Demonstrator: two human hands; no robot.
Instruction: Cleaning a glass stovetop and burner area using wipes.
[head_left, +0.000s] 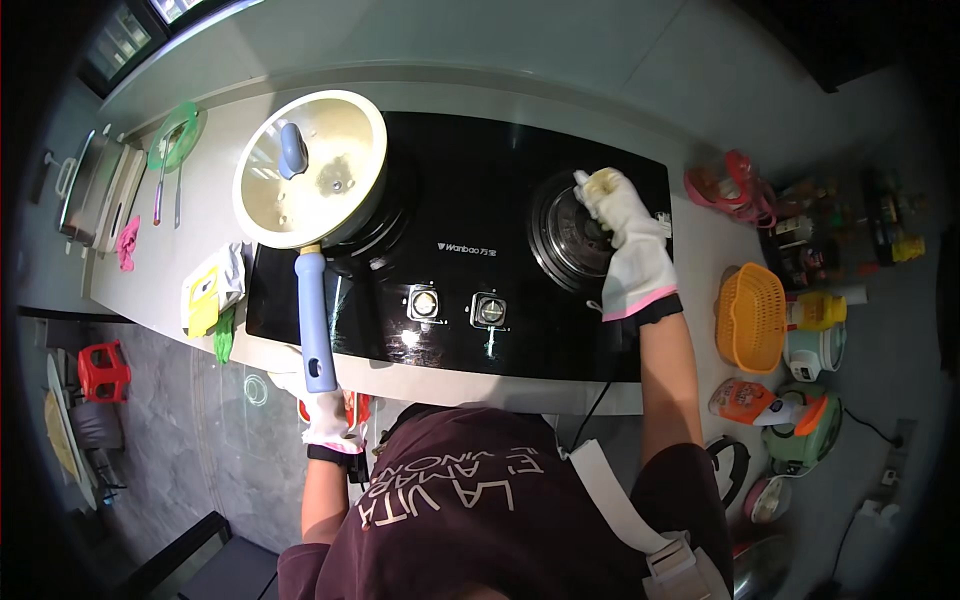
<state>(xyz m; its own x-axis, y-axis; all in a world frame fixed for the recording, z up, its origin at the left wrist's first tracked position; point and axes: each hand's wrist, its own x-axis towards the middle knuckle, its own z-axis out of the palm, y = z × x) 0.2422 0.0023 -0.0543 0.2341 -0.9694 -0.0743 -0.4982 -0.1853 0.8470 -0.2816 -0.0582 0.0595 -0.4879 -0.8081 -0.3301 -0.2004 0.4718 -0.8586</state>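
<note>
White gloves with pink cuffs cover both hands. My right hand (621, 214) is over the right burner (562, 232) of a black glass gas cooktop (465, 180), its fingers curled. Whether it holds anything is hidden by the glove. My left hand (330, 416) is low at the counter's front edge, behind the end of a blue pan handle (311, 315), which partly covers it. I cannot tell if it grips anything. The cream saucepan (367, 202) stands over the left burner, under a clear lid (337, 150) with a blue knob (292, 151). Two control knobs (424, 303) sit at the cooktop's front.
Left on the counter are a green bowl (184, 135), a pack of wipes (214, 285), green cloth (223, 337) and pink cloth (127, 244). Rightward stand a red basket (727, 187), an orange basket (750, 319) and a spray bottle (750, 401). A red stool (103, 371) is on the floor.
</note>
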